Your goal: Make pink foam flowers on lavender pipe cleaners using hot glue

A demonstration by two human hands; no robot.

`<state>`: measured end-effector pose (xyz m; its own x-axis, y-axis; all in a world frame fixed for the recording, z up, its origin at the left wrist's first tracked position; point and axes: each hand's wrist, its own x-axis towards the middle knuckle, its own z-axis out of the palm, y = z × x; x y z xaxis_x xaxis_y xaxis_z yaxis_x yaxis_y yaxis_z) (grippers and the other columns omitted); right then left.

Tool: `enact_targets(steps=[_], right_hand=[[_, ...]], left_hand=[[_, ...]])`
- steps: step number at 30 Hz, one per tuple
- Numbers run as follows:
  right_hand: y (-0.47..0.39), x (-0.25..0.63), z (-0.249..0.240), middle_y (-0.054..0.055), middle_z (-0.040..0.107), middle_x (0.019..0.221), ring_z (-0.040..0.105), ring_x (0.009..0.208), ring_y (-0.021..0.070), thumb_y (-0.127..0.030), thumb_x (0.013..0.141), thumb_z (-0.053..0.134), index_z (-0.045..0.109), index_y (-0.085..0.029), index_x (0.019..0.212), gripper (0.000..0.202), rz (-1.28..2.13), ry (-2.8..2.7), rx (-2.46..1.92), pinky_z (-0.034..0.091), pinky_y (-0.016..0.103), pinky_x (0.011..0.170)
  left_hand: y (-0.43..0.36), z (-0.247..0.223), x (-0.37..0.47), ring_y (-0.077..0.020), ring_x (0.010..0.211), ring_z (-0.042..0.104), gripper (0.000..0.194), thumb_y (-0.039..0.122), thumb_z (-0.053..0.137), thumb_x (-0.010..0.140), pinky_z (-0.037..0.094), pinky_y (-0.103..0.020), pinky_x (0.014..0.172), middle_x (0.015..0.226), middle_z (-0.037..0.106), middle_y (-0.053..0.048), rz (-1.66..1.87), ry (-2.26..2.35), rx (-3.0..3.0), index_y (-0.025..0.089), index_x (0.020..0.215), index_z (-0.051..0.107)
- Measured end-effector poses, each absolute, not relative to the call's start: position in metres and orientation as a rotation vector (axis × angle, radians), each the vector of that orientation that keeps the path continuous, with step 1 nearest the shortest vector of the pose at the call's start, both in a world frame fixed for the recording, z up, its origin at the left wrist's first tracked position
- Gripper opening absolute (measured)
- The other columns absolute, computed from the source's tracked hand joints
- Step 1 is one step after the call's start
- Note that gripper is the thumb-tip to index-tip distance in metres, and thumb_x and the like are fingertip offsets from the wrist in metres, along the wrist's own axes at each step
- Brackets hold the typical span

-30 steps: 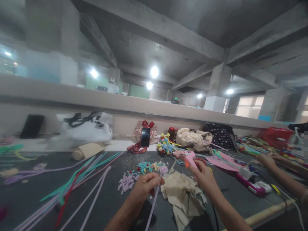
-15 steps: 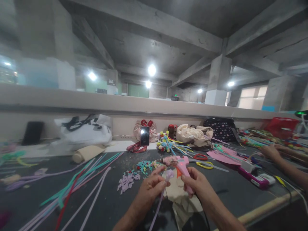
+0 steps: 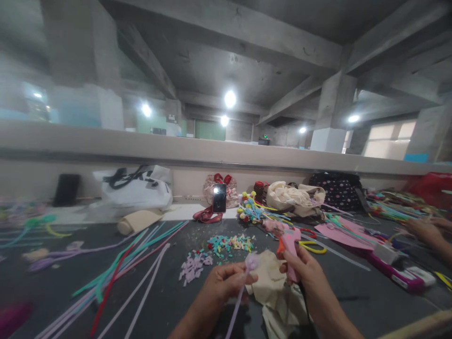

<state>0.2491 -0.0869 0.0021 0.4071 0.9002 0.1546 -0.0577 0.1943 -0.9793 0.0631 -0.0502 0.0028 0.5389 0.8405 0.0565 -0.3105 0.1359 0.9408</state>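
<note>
My left hand (image 3: 229, 285) pinches a lilac pipe cleaner (image 3: 236, 310) just under its top, where a small fluffy lilac tuft (image 3: 252, 262) sticks up. In my right hand (image 3: 307, 268) is a pink hot glue gun (image 3: 290, 240), gripped by its handle, with its nozzle end pointing left and an orange trigger showing. The gun is apart from the tuft, above and to its right. Beneath both hands lies a crumpled beige cloth (image 3: 270, 273). Lilac snippets (image 3: 195, 267) are heaped left of my left hand, and mixed teal, yellow and cream snippets (image 3: 226, 246) lie behind them.
Long pipe cleaners (image 3: 116, 273) spread across the left. A phone (image 3: 219, 197) stands at the back beside a bundle of coloured stems (image 3: 250, 209). Yellow-handled scissors (image 3: 312, 247), pink sheets (image 3: 344, 235) and a magenta device (image 3: 399, 270) are on the right, near another person's hand (image 3: 423, 230).
The glue gun has moved right, away from the lilac tuft. My left hand still holds the pipe cleaner, its tuft now more exposed. The whole view has shifted slightly.
</note>
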Motion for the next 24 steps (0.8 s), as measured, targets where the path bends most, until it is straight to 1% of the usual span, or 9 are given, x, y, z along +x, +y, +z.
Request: enact_targets(steps=[2, 4, 6, 9, 13, 16, 18, 20, 24], right_hand=[[-0.087, 0.25, 0.004, -0.002, 0.061, 0.067, 0.05, 0.048, 0.0082, -0.038, 0.066, 0.064, 0.056, -0.018, 0.082, 0.027, 0.882, -0.889, -1.106, 0.036, 0.016, 0.038], [-0.087, 0.25, 0.006, -0.002, 0.061, 0.065, 0.05, 0.049, 0.0075, -0.036, 0.067, 0.065, 0.056, -0.017, 0.083, 0.026, 0.929, -0.867, -1.047, 0.037, 0.015, 0.04], [-0.086, 0.249, 0.005, -0.003, 0.06, 0.061, 0.05, 0.05, 0.0069, -0.034, 0.066, 0.066, 0.055, -0.018, 0.081, 0.025, 0.918, -0.828, -1.006, 0.039, 0.014, 0.044], [-0.088, 0.246, 0.003, -0.004, 0.059, 0.054, 0.05, 0.048, 0.007, -0.034, 0.066, 0.067, 0.052, -0.018, 0.076, 0.024, 0.948, -0.75, -0.971, 0.037, 0.014, 0.043], [-0.105, 0.241, 0.005, -0.001, 0.059, 0.051, 0.046, 0.043, 0.0058, -0.036, 0.07, 0.063, 0.057, -0.013, 0.078, 0.025, 1.081, -0.841, -0.928, 0.035, 0.014, 0.041], [-0.127, 0.238, 0.011, -0.001, 0.059, 0.052, 0.047, 0.045, 0.006, -0.036, 0.069, 0.064, 0.059, -0.012, 0.08, 0.027, 1.016, -0.885, -0.938, 0.035, 0.013, 0.042], [-0.139, 0.234, 0.014, -0.002, 0.06, 0.053, 0.048, 0.045, 0.0064, -0.039, 0.067, 0.064, 0.059, -0.013, 0.083, 0.031, 0.958, -0.874, -0.978, 0.034, 0.013, 0.04], [-0.147, 0.226, 0.013, -0.001, 0.06, 0.052, 0.047, 0.041, 0.0071, -0.042, 0.063, 0.066, 0.059, -0.013, 0.082, 0.035, 0.96, -0.883, -1.017, 0.032, 0.015, 0.037], [-0.15, 0.202, 0.003, 0.0, 0.062, 0.053, 0.051, 0.043, 0.0111, -0.037, 0.052, 0.072, 0.06, -0.012, 0.075, 0.037, 0.89, -0.841, -1.045, 0.038, 0.02, 0.041]], left_hand=[[-0.052, 0.003, 0.058, -0.0223, 0.082, 0.059, 0.016, 0.026, 0.064, 0.061, 0.041, -0.025, 0.057, 0.1, 0.064, -0.011, 0.855, 0.466, 0.949, 0.013, 0.051, 0.059], [-0.054, 0.001, 0.053, -0.0269, 0.095, 0.056, 0.013, 0.025, 0.062, 0.063, 0.042, -0.027, 0.062, 0.106, 0.062, -0.013, 0.841, 0.398, 0.847, 0.014, 0.058, 0.061], [-0.056, -0.004, 0.05, -0.029, 0.101, 0.054, 0.013, 0.026, 0.061, 0.064, 0.043, -0.028, 0.066, 0.108, 0.061, -0.014, 0.827, 0.385, 0.82, 0.013, 0.064, 0.062], [-0.061, -0.01, 0.051, -0.0308, 0.103, 0.052, 0.015, 0.027, 0.062, 0.063, 0.044, -0.028, 0.067, 0.11, 0.06, -0.015, 0.802, 0.356, 0.811, 0.012, 0.064, 0.062], [-0.077, -0.008, 0.055, -0.0295, 0.104, 0.051, 0.014, 0.025, 0.06, 0.066, 0.044, -0.028, 0.067, 0.113, 0.058, -0.016, 0.817, 0.3, 0.771, 0.012, 0.068, 0.063], [-0.096, -0.001, 0.054, -0.0283, 0.107, 0.05, 0.014, 0.024, 0.058, 0.068, 0.044, -0.027, 0.066, 0.117, 0.056, -0.014, 0.865, 0.308, 0.794, 0.013, 0.071, 0.065], [-0.108, 0.005, 0.052, -0.0286, 0.108, 0.048, 0.015, 0.025, 0.057, 0.069, 0.045, -0.027, 0.065, 0.117, 0.056, -0.013, 0.908, 0.362, 0.827, 0.013, 0.072, 0.066], [-0.119, 0.008, 0.05, -0.0289, 0.108, 0.049, 0.015, 0.026, 0.058, 0.068, 0.046, -0.026, 0.064, 0.115, 0.058, -0.012, 0.965, 0.43, 0.849, 0.013, 0.069, 0.066], [-0.133, 0.008, 0.047, -0.0275, 0.105, 0.051, 0.01, 0.024, 0.062, 0.063, 0.048, -0.024, 0.063, 0.11, 0.061, -0.01, 1.1, 0.534, 0.835, 0.014, 0.065, 0.065]])
